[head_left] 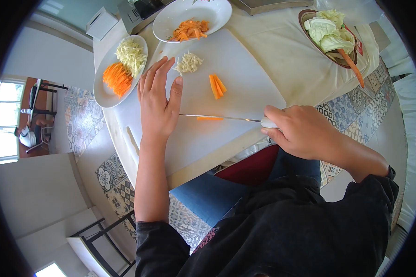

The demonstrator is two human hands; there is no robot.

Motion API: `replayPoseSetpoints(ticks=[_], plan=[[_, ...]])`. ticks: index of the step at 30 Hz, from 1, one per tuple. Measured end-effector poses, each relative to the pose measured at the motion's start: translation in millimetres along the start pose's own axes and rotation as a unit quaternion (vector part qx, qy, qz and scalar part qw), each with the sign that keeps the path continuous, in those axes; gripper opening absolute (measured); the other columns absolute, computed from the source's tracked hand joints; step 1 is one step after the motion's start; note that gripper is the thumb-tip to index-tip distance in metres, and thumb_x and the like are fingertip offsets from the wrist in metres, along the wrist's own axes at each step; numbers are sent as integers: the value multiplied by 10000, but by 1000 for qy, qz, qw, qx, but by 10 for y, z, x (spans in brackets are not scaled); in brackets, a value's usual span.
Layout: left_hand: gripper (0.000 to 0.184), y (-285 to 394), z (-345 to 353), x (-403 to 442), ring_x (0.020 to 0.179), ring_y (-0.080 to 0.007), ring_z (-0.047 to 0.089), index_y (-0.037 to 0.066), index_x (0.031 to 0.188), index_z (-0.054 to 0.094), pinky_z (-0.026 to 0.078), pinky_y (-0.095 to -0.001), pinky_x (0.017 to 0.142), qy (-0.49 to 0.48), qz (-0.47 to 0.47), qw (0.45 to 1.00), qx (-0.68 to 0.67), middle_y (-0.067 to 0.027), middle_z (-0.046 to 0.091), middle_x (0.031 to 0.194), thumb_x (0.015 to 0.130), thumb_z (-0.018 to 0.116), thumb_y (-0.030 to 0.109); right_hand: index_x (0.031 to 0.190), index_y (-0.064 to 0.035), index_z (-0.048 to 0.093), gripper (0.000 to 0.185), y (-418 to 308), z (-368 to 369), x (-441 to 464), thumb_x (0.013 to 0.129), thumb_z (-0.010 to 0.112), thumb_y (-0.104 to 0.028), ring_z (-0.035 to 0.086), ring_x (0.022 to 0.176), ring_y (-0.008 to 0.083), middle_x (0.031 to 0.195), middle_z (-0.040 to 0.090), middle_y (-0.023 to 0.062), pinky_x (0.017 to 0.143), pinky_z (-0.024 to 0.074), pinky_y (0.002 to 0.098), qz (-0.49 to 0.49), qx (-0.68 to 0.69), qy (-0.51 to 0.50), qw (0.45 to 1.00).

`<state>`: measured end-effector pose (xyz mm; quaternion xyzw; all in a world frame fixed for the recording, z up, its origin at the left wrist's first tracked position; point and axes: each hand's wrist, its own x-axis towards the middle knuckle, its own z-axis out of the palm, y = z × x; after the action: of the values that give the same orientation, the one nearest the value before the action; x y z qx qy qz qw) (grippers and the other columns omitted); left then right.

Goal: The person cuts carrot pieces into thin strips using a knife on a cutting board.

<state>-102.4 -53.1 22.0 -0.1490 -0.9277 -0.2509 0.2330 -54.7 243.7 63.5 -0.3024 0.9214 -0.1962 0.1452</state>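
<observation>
My right hand (296, 129) is wrapped around the pale handle of a knife (238, 119), its thin blade lying across the white cutting board (252, 78). A carrot piece (210, 118) shows along the blade, partly hidden by it. My left hand (161, 99) is open, fingers stretched, over the board by the blade's tip end. Several carrot sticks (216, 87) lie further up the board. Close to my left fingertips is a small pile of pale chopped pieces (188, 63). Left of that hand, an oval plate (100, 96) carries shredded carrot (117, 80) and shredded cabbage (131, 56).
Behind the board, a white bowl (159, 25) holds carrot peelings (189, 30). At the far right stands a brown-rimmed bowl (304, 21) with cabbage (329, 33) and a carrot (351, 68) overhanging its edge. A white box (101, 23) sits far left. Someone sits in the background.
</observation>
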Motion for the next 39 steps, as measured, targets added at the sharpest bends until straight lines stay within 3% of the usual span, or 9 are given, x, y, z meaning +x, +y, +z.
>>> replayPoseSetpoints(ticks=[19, 31, 34, 37, 39], plan=[[383, 4, 41, -23, 1290, -345, 485, 83, 1326, 576, 289, -482, 1132, -35, -10, 999, 0, -150, 559, 1377, 999, 543, 280, 913, -13, 542, 232, -16, 28, 46, 941, 598, -237, 637, 605, 402, 619, 620, 180, 575, 502, 495, -14, -32, -3, 999], [468, -71, 133, -74, 1427, -336, 338, 124, 1472, 432, 230, -439, 1189, -116, -58, 992, 1, -168, 412, 1511, 1055, 443, 336, 965, 28, 553, 268, -106, -119, 116, 976, 551, -240, 637, 646, 442, 666, 632, 216, 610, 503, 525, 22, -35, -91, 995], [498, -106, 173, -88, 1450, -343, 296, 135, 1503, 388, 214, -447, 1196, -120, -64, 990, 26, -175, 354, 1548, 1056, 437, 351, 979, 38, 546, 270, -103, -136, 141, 979, 547, -232, 641, 657, 442, 678, 638, 221, 616, 502, 530, 20, -37, -105, 994], [542, -59, 153, -71, 1476, -398, 235, 151, 1521, 351, 146, -548, 1199, -122, -68, 990, 23, -188, 293, 1583, 1039, 443, 382, 987, 36, 532, 262, -68, -88, 139, 975, 551, -226, 645, 662, 443, 679, 638, 222, 617, 502, 530, 15, -21, -101, 995], [544, -57, 141, -76, 1477, -406, 230, 159, 1521, 354, 141, -548, 1201, -121, -59, 990, 33, -189, 285, 1588, 1036, 448, 388, 987, 32, 524, 240, -50, -19, 111, 971, 547, -207, 643, 640, 435, 659, 633, 208, 595, 503, 519, -3, -21, -73, 997]])
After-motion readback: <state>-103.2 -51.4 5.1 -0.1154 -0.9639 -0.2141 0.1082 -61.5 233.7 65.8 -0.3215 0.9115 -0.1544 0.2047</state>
